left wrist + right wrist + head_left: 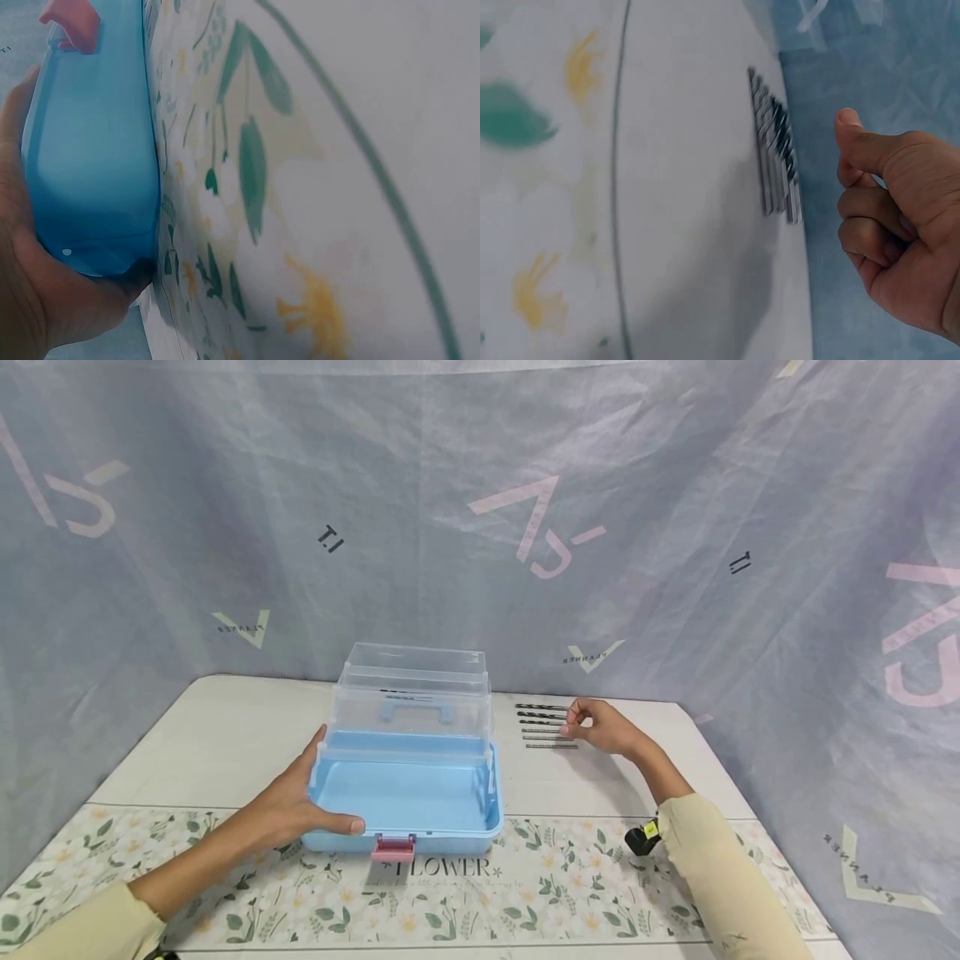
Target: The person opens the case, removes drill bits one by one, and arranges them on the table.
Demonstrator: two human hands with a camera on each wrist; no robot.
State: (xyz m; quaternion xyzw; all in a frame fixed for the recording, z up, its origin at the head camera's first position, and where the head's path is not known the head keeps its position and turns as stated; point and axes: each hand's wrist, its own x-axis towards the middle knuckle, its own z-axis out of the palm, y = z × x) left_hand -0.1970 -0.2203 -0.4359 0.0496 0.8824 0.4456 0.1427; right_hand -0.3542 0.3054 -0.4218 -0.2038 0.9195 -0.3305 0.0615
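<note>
Head view, left hand (288, 810) gripping blue toolbox (408, 793) corner, right hand (603, 727) curled, empty, beside drill bits (546, 727).

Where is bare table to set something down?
Bare white table lies left of the blue box, and the floral strip below it. Crowded: right of the box, where drill bits lie by the right hand.

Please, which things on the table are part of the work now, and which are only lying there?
In use:
- blue storage box, open, left hand gripping its corner
- drill bits, row beside the right hand

Only there:
- floral table mat
- backdrop cloth
</note>
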